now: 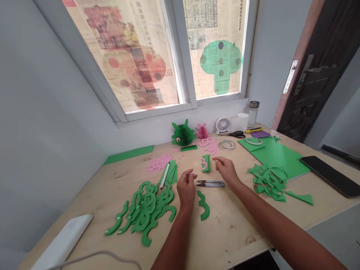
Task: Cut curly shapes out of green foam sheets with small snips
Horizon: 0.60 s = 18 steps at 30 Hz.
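My left hand [186, 188] hovers left of the thread snips [210, 183], its fingers curled toward the thumb. My right hand [227, 170] is closed in a pinch just right of a small folded green paper piece [206, 164] with a pink scalloped strip on it. If either hand holds anything, it is too small to make out. The snips lie flat on the table between my hands. Below them rests one wavy green paper cutout [204, 205]. A heap of similar green cutouts [149, 206] spreads left of my left forearm.
Green scraps [270, 182] and a green sheet [281, 157] lie right, beside a black phone [332, 176]. Pink cutouts [159, 163], a white pen [165, 175], tape rolls [227, 145] and black scissors [236, 134] lie farther back. A green honeycomb paper figure [183, 134] stands near the wall.
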Motion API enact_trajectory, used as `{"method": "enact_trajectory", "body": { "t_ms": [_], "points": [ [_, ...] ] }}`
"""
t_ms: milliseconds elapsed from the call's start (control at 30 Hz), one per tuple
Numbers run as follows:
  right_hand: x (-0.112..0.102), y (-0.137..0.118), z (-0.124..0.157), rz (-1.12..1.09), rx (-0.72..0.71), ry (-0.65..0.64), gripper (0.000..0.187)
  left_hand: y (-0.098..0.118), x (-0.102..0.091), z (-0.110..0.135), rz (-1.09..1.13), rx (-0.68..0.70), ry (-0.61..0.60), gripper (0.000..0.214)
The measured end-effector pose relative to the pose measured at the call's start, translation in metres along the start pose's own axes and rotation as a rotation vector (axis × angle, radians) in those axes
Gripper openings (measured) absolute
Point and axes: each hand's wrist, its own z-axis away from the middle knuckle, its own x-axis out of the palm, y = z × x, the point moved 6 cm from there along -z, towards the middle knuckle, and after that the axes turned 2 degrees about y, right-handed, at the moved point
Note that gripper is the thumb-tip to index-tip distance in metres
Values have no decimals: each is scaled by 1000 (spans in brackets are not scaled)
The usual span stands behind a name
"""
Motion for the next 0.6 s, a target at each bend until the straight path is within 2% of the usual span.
{"method": "enact_trajectory", "body": {
  "t_ms": [133, 233, 400, 500, 600],
  "points": [
    [-19, 12, -47, 150, 37, 107, 36, 12, -2, 3, -74, 52, 21, 28],
    [-34, 28, -71, 276, 87, 181, 34, 19, -4, 5, -134, 91, 30, 29],
    [-66, 49, -91, 418, 152, 274, 35, 25, -6, 7, -198, 156, 61, 28],
    [-87, 54, -99, 476, 164, 300, 37, 24, -5, 7, -211, 147, 63, 29],
    [-100, 58, -103, 521, 173, 297, 37, 22, -5, 6, -202, 114, 54, 29]
  ]
}}
